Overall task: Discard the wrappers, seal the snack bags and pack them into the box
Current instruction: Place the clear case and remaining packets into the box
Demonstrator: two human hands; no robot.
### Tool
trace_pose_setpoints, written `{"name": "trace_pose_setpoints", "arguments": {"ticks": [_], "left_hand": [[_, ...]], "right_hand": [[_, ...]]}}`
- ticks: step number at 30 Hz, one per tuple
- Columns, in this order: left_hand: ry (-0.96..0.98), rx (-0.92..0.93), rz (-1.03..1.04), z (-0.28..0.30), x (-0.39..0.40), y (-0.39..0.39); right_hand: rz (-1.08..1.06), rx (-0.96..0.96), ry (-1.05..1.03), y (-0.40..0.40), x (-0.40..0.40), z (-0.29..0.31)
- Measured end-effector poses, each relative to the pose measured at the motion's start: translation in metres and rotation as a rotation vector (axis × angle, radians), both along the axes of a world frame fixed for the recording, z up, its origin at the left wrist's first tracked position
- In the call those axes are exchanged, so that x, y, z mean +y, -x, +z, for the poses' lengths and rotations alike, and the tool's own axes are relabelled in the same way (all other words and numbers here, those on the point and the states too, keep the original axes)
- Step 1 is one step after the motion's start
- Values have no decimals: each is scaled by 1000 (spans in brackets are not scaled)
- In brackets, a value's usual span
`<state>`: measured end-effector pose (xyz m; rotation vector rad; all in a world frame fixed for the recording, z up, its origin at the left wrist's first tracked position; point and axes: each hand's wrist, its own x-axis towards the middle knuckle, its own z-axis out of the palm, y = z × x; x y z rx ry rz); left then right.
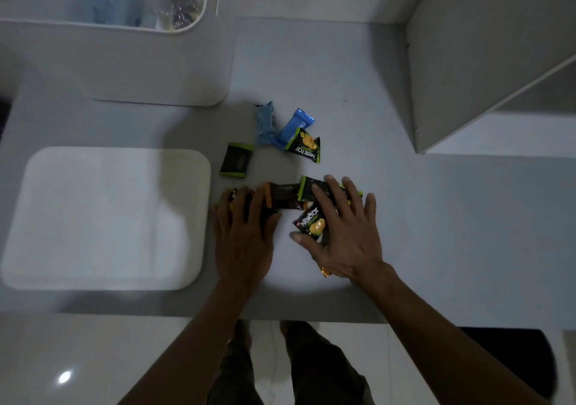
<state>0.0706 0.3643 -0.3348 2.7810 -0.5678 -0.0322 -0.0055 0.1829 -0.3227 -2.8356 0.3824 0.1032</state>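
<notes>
Several small snack packets lie on the grey table. My left hand rests flat, fingers spread, over a black-and-orange packet. My right hand lies spread over a black-and-green packet and a black packet printed with a yellow snack. Farther back lie a black packet with green ends, two blue wrappers and another black-and-green snack bag. A white box stands at the back left, some items visible inside. Neither hand clearly grips anything.
A white lid lies flat on the table to the left of my left hand. A tall white panel rises at the back right. The table's near edge runs just below my wrists, with pale floor and my legs beneath.
</notes>
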Motion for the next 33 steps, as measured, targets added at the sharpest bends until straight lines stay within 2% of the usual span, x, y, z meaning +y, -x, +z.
{"name": "trace_pose_setpoints", "arguments": {"ticks": [6, 14, 21, 27, 33], "left_hand": [[16, -39, -30, -3, 6, 4], [68, -134, -40, -5, 16, 19], [153, -240, -68, -13, 14, 23], [336, -254, -63, -9, 7, 23], [528, -28, 32, 12, -1, 18]], "right_hand": [[-141, -262, -30, 9, 10, -9], [-283, -289, 64, 23, 32, -10], [-255, -477, 143, 23, 40, -19], [-288, -486, -7, 16, 34, -12], [-443, -418, -281, 10, 35, 12]]}}
